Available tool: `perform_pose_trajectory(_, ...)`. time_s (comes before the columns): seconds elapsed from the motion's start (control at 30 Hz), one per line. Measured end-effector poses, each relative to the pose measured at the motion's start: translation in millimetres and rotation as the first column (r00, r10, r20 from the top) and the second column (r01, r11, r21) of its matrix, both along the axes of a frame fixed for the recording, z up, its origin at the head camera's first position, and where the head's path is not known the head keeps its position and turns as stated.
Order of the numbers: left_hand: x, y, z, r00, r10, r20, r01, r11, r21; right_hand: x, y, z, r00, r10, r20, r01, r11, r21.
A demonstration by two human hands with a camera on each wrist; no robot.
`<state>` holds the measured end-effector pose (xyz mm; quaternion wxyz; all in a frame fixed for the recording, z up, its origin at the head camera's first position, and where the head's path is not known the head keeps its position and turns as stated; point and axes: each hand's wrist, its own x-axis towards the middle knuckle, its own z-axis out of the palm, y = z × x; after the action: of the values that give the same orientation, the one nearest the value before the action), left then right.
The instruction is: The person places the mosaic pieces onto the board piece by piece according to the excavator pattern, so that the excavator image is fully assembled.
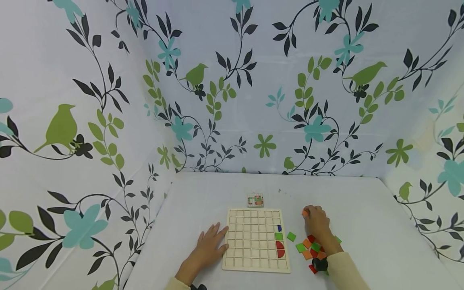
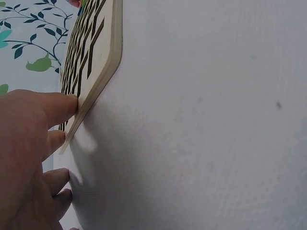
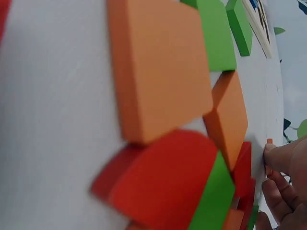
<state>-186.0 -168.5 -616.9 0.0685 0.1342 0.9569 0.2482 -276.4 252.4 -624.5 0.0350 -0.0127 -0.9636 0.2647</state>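
Note:
A pale wooden grid board (image 1: 250, 241) lies on the white table. My left hand (image 1: 209, 246) rests at its left edge, thumb and fingertips touching the rim with the fingers spread. In the board's right-hand columns sit a small blue piece (image 1: 279, 228), a green square (image 1: 278, 236) and two red rounded pieces (image 1: 280, 245). To the right of the board my right hand (image 1: 317, 220) pinches an orange tile (image 1: 305, 213) between thumb and fingers. In the right wrist view only a sliver of that tile (image 3: 269, 141) shows past the fingers.
Below my right hand lies a loose pile of orange, red and green pieces (image 1: 307, 254), partly hidden by the forearm. A lone green tile (image 1: 291, 236) lies between pile and board. Beyond the board's far edge stands a small patterned card (image 1: 255, 200).

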Motion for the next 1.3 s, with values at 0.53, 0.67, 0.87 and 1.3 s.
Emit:
perform_pose_trajectory(0.53, -0.3, 0.5, -0.5, 1.000, -0.003, 0.006, 0.003, 1.000, -0.002, -9.9, -39.9, 5.0, 0.999, 0.048, 0.005, -0.048, 0.999, -0.004)
perform_pose_trajectory(0.67, 0.2, -0.3, -0.3, 1.000, -0.002, 0.014, 0.002, 1.000, 0.007, -8.9, -55.2, 13.3, 0.998, 0.061, 0.034, -0.061, 0.998, 0.003)
perform_pose_trajectory(0.87, 0.0, -2.1, -4.7, 1.000, 0.005, 0.023, -0.005, 1.000, 0.000, -5.2, -82.8, 21.7, 0.984, 0.172, 0.054, -0.172, 0.985, 0.000)
perform_pose_trajectory(1.3, -0.3, -1.6, -2.0, 1.000, -0.003, 0.008, 0.003, 1.000, 0.002, -8.6, -101.1, 11.9, 0.956, 0.293, 0.023, -0.294, 0.956, 0.009)
